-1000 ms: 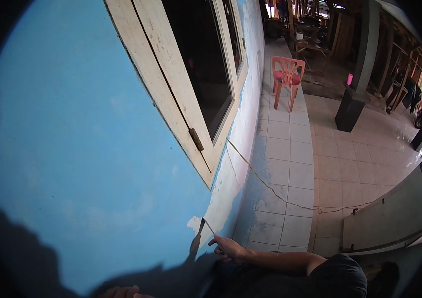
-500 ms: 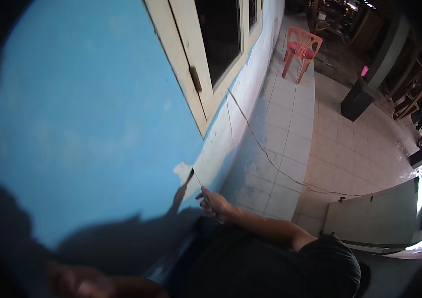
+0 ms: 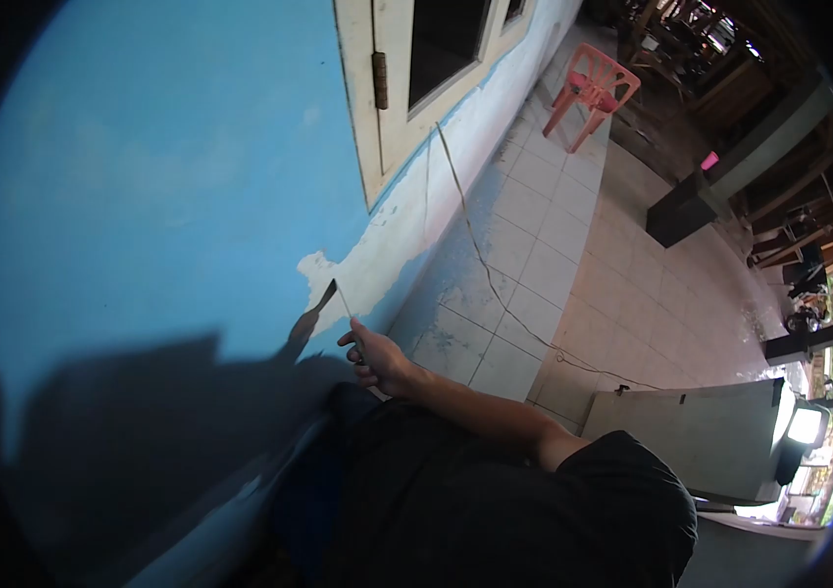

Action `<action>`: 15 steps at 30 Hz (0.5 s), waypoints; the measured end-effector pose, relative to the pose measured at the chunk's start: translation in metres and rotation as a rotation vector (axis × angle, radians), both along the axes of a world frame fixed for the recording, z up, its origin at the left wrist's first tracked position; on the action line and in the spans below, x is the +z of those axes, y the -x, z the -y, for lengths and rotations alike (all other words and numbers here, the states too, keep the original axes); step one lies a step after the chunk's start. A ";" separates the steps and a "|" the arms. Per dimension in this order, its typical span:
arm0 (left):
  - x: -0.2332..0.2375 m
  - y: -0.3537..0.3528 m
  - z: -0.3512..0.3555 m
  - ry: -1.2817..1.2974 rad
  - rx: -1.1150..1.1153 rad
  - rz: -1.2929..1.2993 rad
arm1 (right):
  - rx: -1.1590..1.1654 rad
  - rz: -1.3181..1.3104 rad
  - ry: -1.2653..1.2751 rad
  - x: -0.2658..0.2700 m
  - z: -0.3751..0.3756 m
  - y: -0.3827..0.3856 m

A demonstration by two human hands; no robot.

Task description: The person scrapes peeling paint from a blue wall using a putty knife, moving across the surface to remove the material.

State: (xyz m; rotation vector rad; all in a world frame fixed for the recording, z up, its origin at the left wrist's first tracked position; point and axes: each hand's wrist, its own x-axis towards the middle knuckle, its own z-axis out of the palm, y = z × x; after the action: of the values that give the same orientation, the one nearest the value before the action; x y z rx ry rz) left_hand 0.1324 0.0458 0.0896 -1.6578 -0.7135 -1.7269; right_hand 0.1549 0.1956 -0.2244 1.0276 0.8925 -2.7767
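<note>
My right hand (image 3: 377, 361) is closed around a scraper (image 3: 343, 300), its thin blade seen almost edge-on. The blade's tip is right at a pale patch (image 3: 357, 265) where the blue paint has come off the wall. Blue paint (image 3: 161, 186) covers the wall around it, with a ragged edge along the patch. Beside the blade falls a dark shadow (image 3: 306, 325) of the tool. My left hand is out of view.
Above the patch is a cream window frame (image 3: 367, 147) with a hinge. A thin cable (image 3: 495, 284) runs from the wall across the tiled floor (image 3: 524, 230). A red plastic chair (image 3: 593, 88) stands farther off. A lit lamp (image 3: 806, 426) is at the right by a pale panel (image 3: 691, 436).
The view has shifted, so wall and window sit differently. My left hand, blurred at the lower left before, has left the view. My right hand still holds the scraper at the bare patch.
</note>
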 end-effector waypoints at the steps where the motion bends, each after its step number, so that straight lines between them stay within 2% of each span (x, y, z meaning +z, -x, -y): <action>1: -0.002 -0.002 -0.001 0.054 -0.016 0.019 | -0.003 0.017 -0.001 0.007 0.001 -0.002; 7: -0.010 -0.003 -0.008 0.233 -0.061 0.072 | -0.063 0.022 -0.035 0.011 -0.002 -0.006; 15: -0.012 0.001 -0.015 0.281 -0.071 0.082 | -0.095 0.016 -0.033 0.011 -0.005 -0.013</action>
State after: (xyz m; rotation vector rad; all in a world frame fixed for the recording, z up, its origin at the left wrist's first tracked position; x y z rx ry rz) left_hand 0.1318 0.0605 0.0779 -1.8252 -0.9846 -1.8192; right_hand 0.1675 0.2003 -0.2131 1.1242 0.9144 -2.8353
